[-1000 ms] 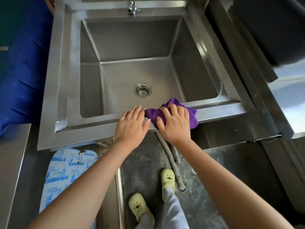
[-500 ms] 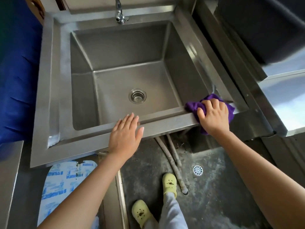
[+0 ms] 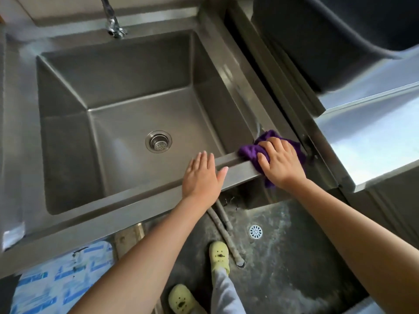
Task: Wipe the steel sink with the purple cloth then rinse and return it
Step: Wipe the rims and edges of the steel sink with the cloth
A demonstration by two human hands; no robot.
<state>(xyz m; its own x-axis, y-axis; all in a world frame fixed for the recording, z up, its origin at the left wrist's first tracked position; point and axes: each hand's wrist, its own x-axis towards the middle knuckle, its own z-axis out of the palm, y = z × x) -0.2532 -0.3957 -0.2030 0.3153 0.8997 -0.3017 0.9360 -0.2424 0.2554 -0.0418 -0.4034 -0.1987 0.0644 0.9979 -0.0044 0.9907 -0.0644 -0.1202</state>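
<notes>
The steel sink (image 3: 136, 193) fills the left and middle of the head view, a deep square basin with a round drain strainer (image 3: 158, 141) in its floor. A tap (image 3: 112, 23) hangs over its back edge. The purple cloth (image 3: 251, 151) lies bunched on the sink's front right corner. My right hand (image 3: 280, 163) presses down on it, fingers curled over the cloth. My left hand (image 3: 202, 174) rests flat on the front rim, fingers apart, holding nothing, a short way left of the cloth.
A second steel counter (image 3: 371, 132) adjoins on the right, with a dark tub (image 3: 328, 41) above it. Below the rim are grey hoses (image 3: 223, 232), a floor drain (image 3: 255, 231), my feet in yellow clogs (image 3: 218, 254) and a blue-printed sheet (image 3: 56, 279).
My right hand slid the purple cloth along the front rim from the middle to the right corner. My left hand stayed flat on the rim. The view shifted right.
</notes>
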